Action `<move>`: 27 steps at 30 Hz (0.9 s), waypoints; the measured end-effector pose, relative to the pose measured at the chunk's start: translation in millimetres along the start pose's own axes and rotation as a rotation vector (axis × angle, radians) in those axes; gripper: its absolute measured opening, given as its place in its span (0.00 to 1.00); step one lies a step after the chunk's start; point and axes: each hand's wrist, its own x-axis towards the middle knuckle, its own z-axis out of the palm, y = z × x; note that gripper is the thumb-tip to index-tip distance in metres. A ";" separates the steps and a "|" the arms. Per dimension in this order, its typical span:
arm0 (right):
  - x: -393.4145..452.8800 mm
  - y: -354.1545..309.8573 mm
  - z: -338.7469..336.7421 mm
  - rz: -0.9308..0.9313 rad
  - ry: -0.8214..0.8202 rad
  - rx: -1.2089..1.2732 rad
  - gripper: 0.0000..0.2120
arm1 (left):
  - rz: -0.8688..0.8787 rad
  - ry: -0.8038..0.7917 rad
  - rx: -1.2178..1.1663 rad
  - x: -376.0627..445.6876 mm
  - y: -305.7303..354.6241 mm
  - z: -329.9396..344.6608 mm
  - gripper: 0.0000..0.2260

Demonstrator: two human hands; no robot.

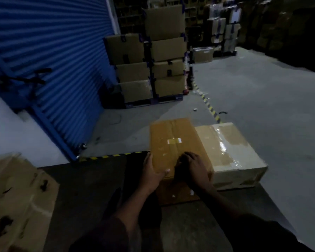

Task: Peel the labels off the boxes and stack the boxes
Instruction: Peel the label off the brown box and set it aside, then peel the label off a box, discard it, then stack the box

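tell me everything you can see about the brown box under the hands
The brown box is plain cardboard, closed, with a seam along its top and a small pale tape or label remnant near the middle. It sits beside a paler taped box. The left hand grips its near left corner; the right hand rests on top.

head cam | looks forward-down (wide-angle) | close over floor (262,99)
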 end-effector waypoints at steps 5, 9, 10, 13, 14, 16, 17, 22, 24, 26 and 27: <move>0.9 -51.7 14.9 -0.066 0.011 0.143 0.22 | 0.021 0.095 -0.045 -16.1 0.1 -26.5 0.37; -5.2 -115.1 34.2 -0.159 -0.039 0.285 0.17 | 0.020 0.194 -0.116 -35.3 -21.0 -72.5 0.30; -7.5 -129.8 39.7 -0.196 -0.048 0.298 0.16 | 0.019 0.220 -0.139 -40.2 -26.2 -85.1 0.29; -18.2 -189.0 58.7 -0.221 -0.085 0.363 0.15 | 0.017 0.355 -0.156 -59.5 -49.1 -133.9 0.26; -21.8 -210.7 66.3 -0.220 -0.100 0.387 0.15 | 0.015 0.403 -0.150 -66.2 -59.6 -152.7 0.25; -29.0 -253.0 81.9 -0.243 -0.145 0.421 0.16 | 0.010 0.487 -0.142 -81.4 -78.1 -190.1 0.24; -33.2 -276.0 89.6 -0.259 -0.174 0.433 0.17 | 0.003 0.538 -0.118 -89.9 -89.1 -210.6 0.23; -54.4 -392.3 114.5 -0.270 -0.261 0.553 0.20 | 0.061 0.839 0.020 -139.8 -123.8 -314.4 0.19; -63.4 -439.3 122.4 -0.263 -0.316 0.609 0.21 | 0.164 0.924 0.084 -159.4 -131.6 -353.9 0.17; -68.6 -476.5 132.2 -0.245 -0.354 0.675 0.26 | 0.228 0.983 0.143 -171.9 -140.4 -388.3 0.14; -71.2 -493.3 138.2 -0.222 -0.358 0.706 0.27 | 0.224 1.022 0.160 -175.7 -148.9 -405.6 0.13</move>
